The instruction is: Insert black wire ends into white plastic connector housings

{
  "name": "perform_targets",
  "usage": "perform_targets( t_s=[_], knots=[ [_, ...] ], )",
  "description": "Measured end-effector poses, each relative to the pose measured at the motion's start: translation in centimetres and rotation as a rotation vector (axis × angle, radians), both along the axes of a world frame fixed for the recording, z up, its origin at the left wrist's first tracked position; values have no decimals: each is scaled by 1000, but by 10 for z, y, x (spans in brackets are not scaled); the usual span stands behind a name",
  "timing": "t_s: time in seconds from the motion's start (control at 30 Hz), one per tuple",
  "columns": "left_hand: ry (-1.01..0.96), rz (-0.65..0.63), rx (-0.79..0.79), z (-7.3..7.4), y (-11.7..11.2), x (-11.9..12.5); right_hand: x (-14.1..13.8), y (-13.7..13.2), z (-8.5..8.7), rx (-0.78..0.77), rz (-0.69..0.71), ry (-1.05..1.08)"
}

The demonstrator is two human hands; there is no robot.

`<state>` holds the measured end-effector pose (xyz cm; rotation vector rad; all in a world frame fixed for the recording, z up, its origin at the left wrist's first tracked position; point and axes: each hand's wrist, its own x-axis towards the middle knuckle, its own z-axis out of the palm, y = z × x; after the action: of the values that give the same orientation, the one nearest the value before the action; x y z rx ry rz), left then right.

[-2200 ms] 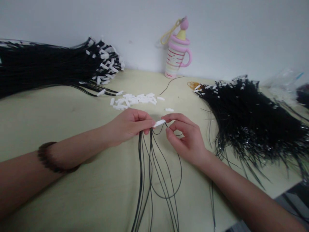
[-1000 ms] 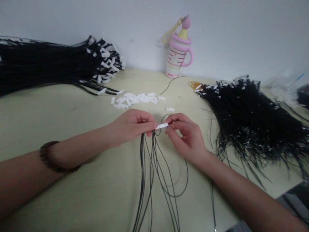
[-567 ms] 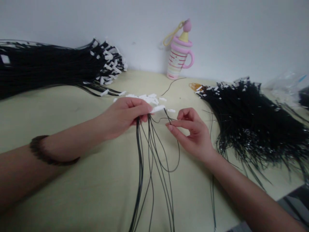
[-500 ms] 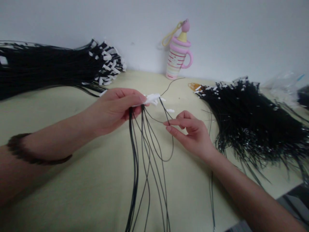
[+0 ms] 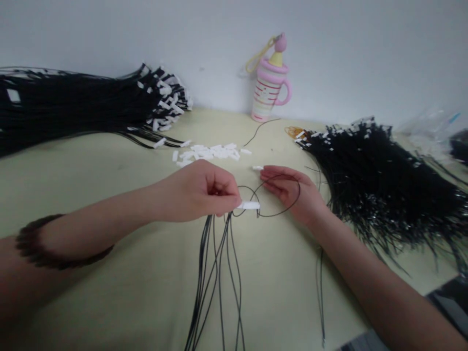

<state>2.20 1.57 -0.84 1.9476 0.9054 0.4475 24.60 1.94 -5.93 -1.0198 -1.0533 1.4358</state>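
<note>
My left hand (image 5: 204,192) is closed, pinching a small white tag (image 5: 250,205) that points to the right. Below it hang several thin black cords (image 5: 204,263), their upper ends hidden by the fingers. From the tag a looped black cord (image 5: 281,213) curls rightward and crosses in front of my right hand (image 5: 294,192). That hand has its fingers stretched out, with the tips right beside a single white piece (image 5: 258,167) on the table; whether they touch it I cannot tell. Behind the left hand lies a loose pile of white pieces (image 5: 215,151).
A large bundle of black cords with white tags (image 5: 73,100) lies at the back left. Another black bundle (image 5: 395,175) spreads over the right side. A pink and white cup (image 5: 266,92) stands against the wall (image 5: 146,29). A clear plastic bag (image 5: 431,131) is at the far right.
My left hand has come down and toward me, uncovering the white pile. My right hand has opened out of its pinch on the cord and moved slightly up and right, beside the lone white piece.
</note>
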Motion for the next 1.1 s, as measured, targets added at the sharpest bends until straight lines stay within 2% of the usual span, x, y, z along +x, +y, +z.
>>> perform_targets(
  t_s=[0.13, 0.2, 0.27, 0.37, 0.43, 0.57, 0.7, 0.77, 0.83, 0.9, 1.0, 1.07, 1.1],
  knots=[
    [108, 150, 50, -8, 4, 3, 4, 4, 3, 203, -416, -147],
    [121, 221, 43, -10, 4, 4, 0, -3, 8, 355, -457, -284],
    [112, 260, 32, -12, 3, 5, -9, -16, 11, 419, -266, -463],
    [71, 264, 45, -19, 3, 7, -29, -38, 10, 335, 187, -627],
    [32, 263, 41, -24, 4, 8, -40, -47, 5, 299, 320, -617],
    [-45, 263, -35, -32, 7, 8, -45, -48, 2, 202, 337, -432],
    [-87, 300, -118, -35, 10, 5, -28, -38, 17, 111, 428, -172],
    [-102, 326, -156, -35, 11, 5, -15, -35, 28, 131, 462, -69],
    [-125, 333, -177, -34, 11, 5, -3, -34, 38, 215, 432, -41],
    [-142, 330, -184, -33, 10, 6, 4, -36, 46, 373, 349, -165],
    [-143, 345, -191, -34, 10, 8, 3, -41, 47, 676, 272, -664],
    [-138, 347, -186, -34, 10, 7, -3, -45, 43, 813, 353, -995],
    [-135, 340, -177, -35, 10, 7, -6, -46, 41, 858, 432, -1086]
  ],
)
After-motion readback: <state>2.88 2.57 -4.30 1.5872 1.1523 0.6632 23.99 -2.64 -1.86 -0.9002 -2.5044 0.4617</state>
